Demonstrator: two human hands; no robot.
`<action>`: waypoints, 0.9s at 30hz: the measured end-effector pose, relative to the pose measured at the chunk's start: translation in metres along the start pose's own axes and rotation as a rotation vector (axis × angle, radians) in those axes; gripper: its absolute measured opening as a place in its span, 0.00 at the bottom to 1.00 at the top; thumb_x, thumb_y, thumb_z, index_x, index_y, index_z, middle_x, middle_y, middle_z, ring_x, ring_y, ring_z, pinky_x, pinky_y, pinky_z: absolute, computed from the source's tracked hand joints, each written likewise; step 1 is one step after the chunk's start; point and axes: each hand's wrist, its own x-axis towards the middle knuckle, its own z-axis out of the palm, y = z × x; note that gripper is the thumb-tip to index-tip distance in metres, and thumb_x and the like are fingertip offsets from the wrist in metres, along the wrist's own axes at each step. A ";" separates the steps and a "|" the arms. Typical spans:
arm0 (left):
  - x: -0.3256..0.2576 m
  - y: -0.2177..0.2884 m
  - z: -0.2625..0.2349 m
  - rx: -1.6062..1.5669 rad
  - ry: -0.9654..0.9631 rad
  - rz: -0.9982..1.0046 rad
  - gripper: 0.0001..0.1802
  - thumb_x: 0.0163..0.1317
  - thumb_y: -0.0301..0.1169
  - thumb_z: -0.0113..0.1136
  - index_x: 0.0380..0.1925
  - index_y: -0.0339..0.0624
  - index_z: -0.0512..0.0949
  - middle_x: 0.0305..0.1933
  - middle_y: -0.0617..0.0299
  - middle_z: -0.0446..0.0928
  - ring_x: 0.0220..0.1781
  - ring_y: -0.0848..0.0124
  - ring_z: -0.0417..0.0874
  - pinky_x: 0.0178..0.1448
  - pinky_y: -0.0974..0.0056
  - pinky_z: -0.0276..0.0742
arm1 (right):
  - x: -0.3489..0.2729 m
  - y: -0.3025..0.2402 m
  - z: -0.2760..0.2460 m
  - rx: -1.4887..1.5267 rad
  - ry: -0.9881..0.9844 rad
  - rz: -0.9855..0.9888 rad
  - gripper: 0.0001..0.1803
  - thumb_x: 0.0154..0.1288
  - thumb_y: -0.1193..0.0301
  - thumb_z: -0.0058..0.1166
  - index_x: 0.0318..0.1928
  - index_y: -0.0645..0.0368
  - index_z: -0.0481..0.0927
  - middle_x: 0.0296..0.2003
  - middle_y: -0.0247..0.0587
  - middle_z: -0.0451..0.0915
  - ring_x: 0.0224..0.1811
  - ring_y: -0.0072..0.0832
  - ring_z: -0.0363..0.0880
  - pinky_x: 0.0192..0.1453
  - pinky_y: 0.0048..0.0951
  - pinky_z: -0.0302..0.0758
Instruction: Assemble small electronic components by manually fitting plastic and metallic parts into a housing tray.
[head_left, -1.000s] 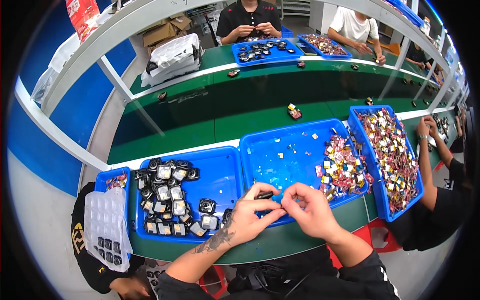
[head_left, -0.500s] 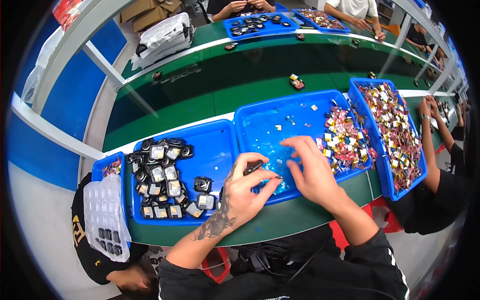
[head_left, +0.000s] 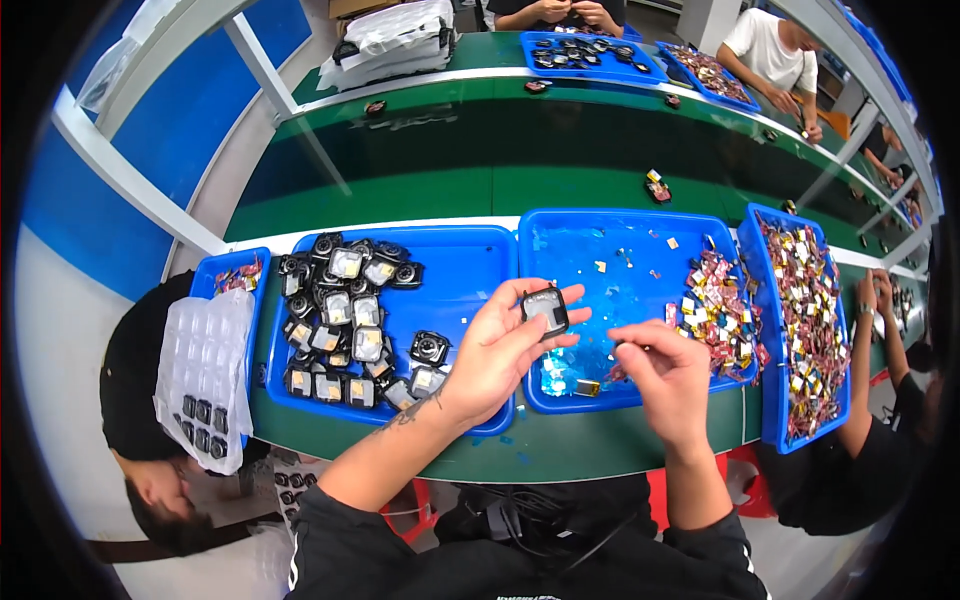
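Note:
My left hand (head_left: 500,350) is turned palm up, its thumb pressed over a small square black casing (head_left: 543,309) with a pale grey face. My right hand (head_left: 665,375) is to the right of it, thumb and forefinger pinched together. A tiny dark bit seems to show at those fingertips, too small to name. Below both hands is a blue tray (head_left: 640,217) with shiny blue film scraps and a heap of small pinkish-red parts with white and yellow pieces (head_left: 715,305). One silver and yellow flat piece (head_left: 588,387) lies near the tray's front edge.
A blue tray of black casings (head_left: 338,308) stands left, beside a clear blister tray (head_left: 205,385). On the right is a blue bin of reddish parts (head_left: 800,320). The green conveyor (head_left: 420,180) runs beyond, carrying scattered pieces. Several co-workers sit around; metal posts frame the bench.
The left hand has rolled palm up, bringing the casing's face into view. The right hand has gone from spread fingers to a pinch. The whole view has shifted.

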 end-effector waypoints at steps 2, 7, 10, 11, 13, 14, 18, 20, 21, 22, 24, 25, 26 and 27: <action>0.000 0.002 0.000 0.003 0.047 -0.053 0.10 0.71 0.23 0.48 0.50 0.36 0.70 0.64 0.46 0.70 0.64 0.55 0.75 0.63 0.54 0.77 | 0.000 0.000 0.003 -0.044 -0.091 0.043 0.08 0.63 0.81 0.58 0.42 0.65 0.84 0.36 0.38 0.80 0.40 0.22 0.79 0.42 0.22 0.77; -0.002 -0.007 0.003 0.062 0.139 0.096 0.08 0.67 0.19 0.52 0.45 0.38 0.71 0.51 0.53 0.77 0.63 0.58 0.76 0.61 0.57 0.78 | 0.003 0.013 0.023 -0.172 -0.204 -0.169 0.06 0.61 0.80 0.59 0.39 0.63 0.83 0.47 0.47 0.79 0.50 0.32 0.80 0.51 0.28 0.77; -0.004 -0.009 0.007 0.058 0.160 0.045 0.13 0.65 0.19 0.55 0.49 0.39 0.71 0.41 0.58 0.80 0.48 0.69 0.81 0.53 0.67 0.77 | 0.000 0.003 0.040 -0.155 -0.113 -0.175 0.06 0.59 0.80 0.61 0.38 0.64 0.82 0.39 0.47 0.81 0.41 0.37 0.82 0.44 0.31 0.78; -0.005 -0.005 0.008 0.057 0.157 0.042 0.13 0.65 0.19 0.55 0.49 0.39 0.71 0.41 0.58 0.80 0.48 0.69 0.81 0.53 0.67 0.77 | -0.001 0.002 0.042 -0.156 -0.108 -0.174 0.06 0.59 0.80 0.61 0.38 0.64 0.82 0.39 0.47 0.81 0.41 0.37 0.82 0.44 0.31 0.78; -0.005 0.005 0.009 0.387 0.116 0.180 0.19 0.63 0.19 0.58 0.54 0.37 0.69 0.41 0.58 0.80 0.43 0.71 0.81 0.51 0.68 0.76 | 0.000 0.000 0.044 -0.331 -0.034 -0.320 0.06 0.58 0.80 0.61 0.37 0.64 0.82 0.38 0.47 0.80 0.38 0.40 0.82 0.40 0.33 0.78; -0.004 0.009 0.005 0.554 0.079 0.209 0.21 0.61 0.19 0.61 0.55 0.35 0.71 0.40 0.59 0.80 0.42 0.73 0.81 0.48 0.69 0.75 | 0.001 -0.001 0.042 -0.418 -0.018 -0.383 0.07 0.57 0.81 0.62 0.38 0.63 0.82 0.37 0.48 0.79 0.37 0.41 0.81 0.38 0.33 0.78; -0.004 0.028 0.001 1.173 -0.066 0.225 0.12 0.60 0.19 0.63 0.44 0.32 0.77 0.38 0.60 0.80 0.41 0.76 0.81 0.43 0.70 0.77 | 0.009 -0.017 0.030 -0.551 0.051 -0.465 0.08 0.55 0.82 0.63 0.37 0.60 0.84 0.37 0.45 0.79 0.36 0.34 0.81 0.36 0.31 0.77; -0.005 0.017 0.001 0.816 0.029 0.102 0.12 0.60 0.19 0.63 0.44 0.33 0.76 0.38 0.60 0.81 0.41 0.75 0.81 0.45 0.69 0.78 | 0.008 -0.016 0.031 -0.517 0.070 -0.459 0.09 0.54 0.82 0.63 0.37 0.60 0.85 0.36 0.44 0.79 0.35 0.33 0.81 0.36 0.30 0.77; -0.006 0.010 0.001 0.455 0.098 -0.015 0.11 0.60 0.20 0.63 0.43 0.33 0.76 0.39 0.59 0.81 0.42 0.75 0.82 0.46 0.68 0.79 | 0.007 -0.014 0.032 -0.484 0.106 -0.445 0.09 0.54 0.83 0.63 0.37 0.60 0.85 0.35 0.43 0.79 0.34 0.31 0.80 0.35 0.28 0.77; -0.005 0.005 0.002 0.328 0.149 -0.039 0.10 0.61 0.21 0.63 0.42 0.34 0.76 0.41 0.58 0.82 0.43 0.74 0.83 0.48 0.68 0.81 | 0.003 -0.010 0.031 -0.473 0.086 -0.432 0.10 0.54 0.84 0.63 0.38 0.61 0.86 0.33 0.42 0.80 0.32 0.30 0.80 0.35 0.26 0.76; -0.002 -0.003 0.003 0.205 0.172 -0.010 0.10 0.62 0.21 0.62 0.43 0.35 0.76 0.41 0.58 0.82 0.43 0.74 0.83 0.49 0.68 0.81 | -0.002 -0.011 0.037 -0.411 0.071 -0.392 0.10 0.55 0.84 0.63 0.39 0.61 0.86 0.32 0.42 0.80 0.31 0.28 0.80 0.34 0.25 0.76; -0.002 -0.007 0.003 0.088 0.181 -0.001 0.11 0.62 0.21 0.62 0.44 0.35 0.76 0.41 0.57 0.82 0.43 0.73 0.83 0.49 0.69 0.81 | -0.005 -0.011 0.040 -0.349 0.077 -0.336 0.11 0.55 0.84 0.62 0.40 0.62 0.86 0.32 0.42 0.81 0.30 0.27 0.80 0.34 0.24 0.76; -0.002 -0.010 0.000 0.109 0.145 0.013 0.13 0.64 0.21 0.59 0.48 0.33 0.76 0.45 0.56 0.82 0.44 0.72 0.84 0.50 0.68 0.81 | -0.004 -0.010 0.043 -0.348 0.089 -0.323 0.11 0.56 0.84 0.62 0.41 0.62 0.86 0.32 0.40 0.82 0.28 0.23 0.79 0.30 0.22 0.74; -0.004 -0.010 0.000 0.105 0.146 0.009 0.13 0.64 0.21 0.59 0.48 0.33 0.76 0.45 0.56 0.82 0.44 0.72 0.84 0.50 0.68 0.81 | -0.002 -0.008 0.042 -0.351 0.089 -0.318 0.11 0.56 0.84 0.62 0.41 0.62 0.86 0.32 0.40 0.82 0.28 0.23 0.79 0.30 0.22 0.74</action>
